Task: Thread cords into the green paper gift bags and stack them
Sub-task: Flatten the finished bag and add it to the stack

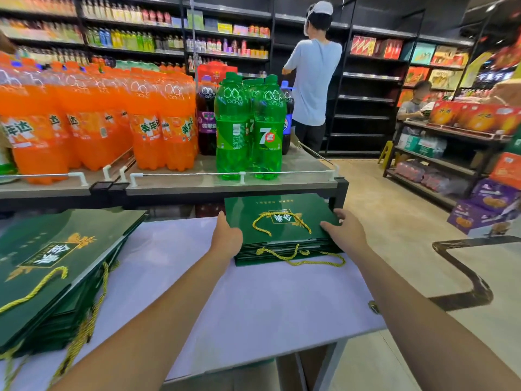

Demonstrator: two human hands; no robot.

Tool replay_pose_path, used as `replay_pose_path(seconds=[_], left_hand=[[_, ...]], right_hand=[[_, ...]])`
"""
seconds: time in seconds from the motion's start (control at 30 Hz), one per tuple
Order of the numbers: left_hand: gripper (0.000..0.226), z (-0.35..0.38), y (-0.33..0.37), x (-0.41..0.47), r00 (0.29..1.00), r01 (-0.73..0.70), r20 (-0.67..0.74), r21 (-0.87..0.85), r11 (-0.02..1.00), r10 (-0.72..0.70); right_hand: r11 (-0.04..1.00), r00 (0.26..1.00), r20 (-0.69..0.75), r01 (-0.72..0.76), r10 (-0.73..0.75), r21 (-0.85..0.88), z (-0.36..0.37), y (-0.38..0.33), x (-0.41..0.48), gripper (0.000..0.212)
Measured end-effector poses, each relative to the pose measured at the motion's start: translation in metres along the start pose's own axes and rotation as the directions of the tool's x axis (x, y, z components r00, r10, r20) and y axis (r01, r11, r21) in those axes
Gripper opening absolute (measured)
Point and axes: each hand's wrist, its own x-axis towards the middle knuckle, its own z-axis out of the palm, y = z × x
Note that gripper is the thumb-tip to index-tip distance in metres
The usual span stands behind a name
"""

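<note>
At the far right corner of the bench (pixel 253 306), take the light, stiff, likely slippery stack of green paper gift bags (pixel 279 213) by its side edges, left hand (pixel 227 235) against the left side, grip hidden and not to be told, right hand (pixel 345 231) flat and open on the right, clear of the loose cords (pixel 315 263).

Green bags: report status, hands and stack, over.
Left hand and right hand press the far stack at its sides. Gold cord threaded on top bag. Second stack sits left; nothing in the way.
</note>
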Motion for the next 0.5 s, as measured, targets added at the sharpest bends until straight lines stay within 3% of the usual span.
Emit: replay_pose_path(seconds=[0.13,0.5], left_hand=[[0.079,0.011,0.002,-0.010,1.000,-0.001,-0.020,-0.192,0.981,-0.002],[0.088,0.021,-0.005,-0.017,0.995,-0.082,-0.081,-0.214,0.973,0.066]], right_hand=[[0.992,0.996,-0.050,-0.063,0.069,0.107,0.001,0.012,0.008,0.058],[1.000,0.998,-0.057,0.031,-0.031,-0.001,0.005,0.026,0.010,0.053]])
